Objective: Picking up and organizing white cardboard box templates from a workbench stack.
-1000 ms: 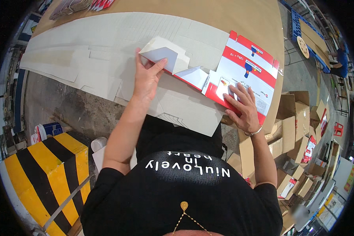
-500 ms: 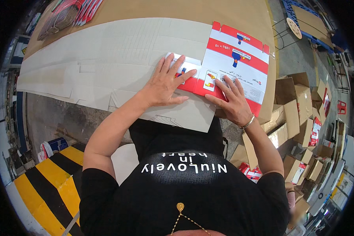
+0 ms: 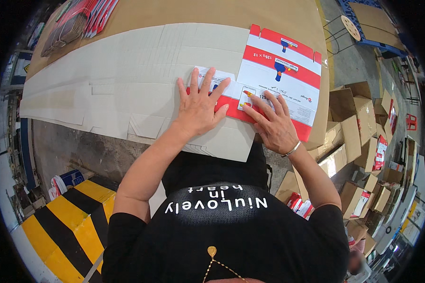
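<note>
Head view shows our left hand [image 3: 197, 106], fingers spread, on a printed flap [image 3: 224, 75], seemingly folded already; our right hand [image 3: 275, 123] lies open on the red-and-white carton [image 3: 300, 70], atop grey cardboard [image 3: 127, 66]. Its broad panels lie flat, unfolded.

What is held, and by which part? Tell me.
No grip shows: the left hand lies spread on the narrow flap of the red-and-white carton, the right hand on its printed panel. Whether that hand also pinches it cannot be told.
</note>
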